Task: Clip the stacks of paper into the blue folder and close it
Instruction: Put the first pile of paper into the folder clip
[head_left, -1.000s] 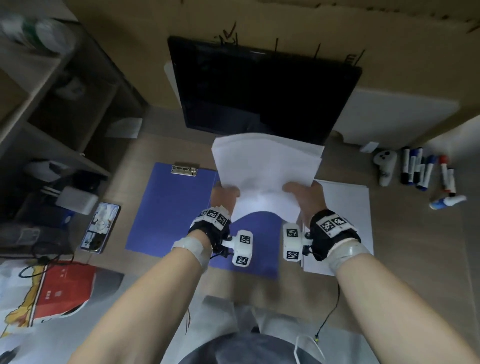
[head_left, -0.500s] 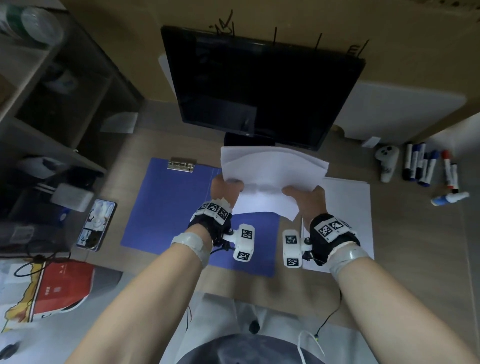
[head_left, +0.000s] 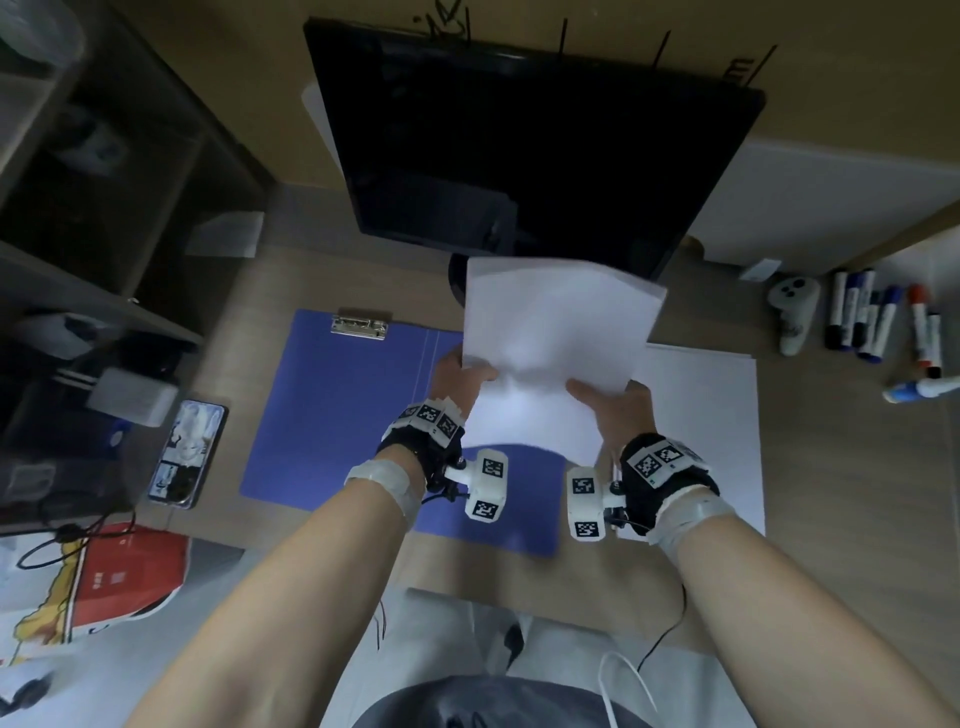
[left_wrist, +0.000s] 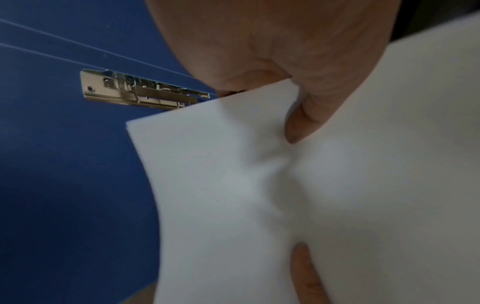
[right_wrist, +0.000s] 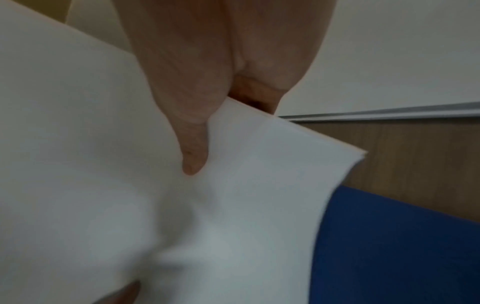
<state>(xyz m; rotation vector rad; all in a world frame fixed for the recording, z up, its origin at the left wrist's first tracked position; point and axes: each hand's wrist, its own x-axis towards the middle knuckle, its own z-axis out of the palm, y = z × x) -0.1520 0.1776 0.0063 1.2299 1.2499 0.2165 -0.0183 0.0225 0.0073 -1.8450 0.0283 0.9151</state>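
The left hand (head_left: 457, 379) and right hand (head_left: 618, 410) each pinch a side edge of a paper stack (head_left: 556, 332), held above the open blue folder (head_left: 337, 410) with its metal clip (head_left: 360, 326). The folder lies flat on a wooden desk (head_left: 831, 467); a second paper stack (head_left: 701, 415) lies just right of it. A dark monitor (head_left: 519, 145) stands behind, markers (head_left: 862, 317) to the right.

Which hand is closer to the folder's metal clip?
Left. The left hand grips the held paper just right of the clip; the right hand grips its opposite side, farther off.

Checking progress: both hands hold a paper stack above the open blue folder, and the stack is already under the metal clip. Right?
Not quite. Both hands hold the paper stack above the open blue folder, but the left wrist view shows the metal clip bare, the stack clear of it.
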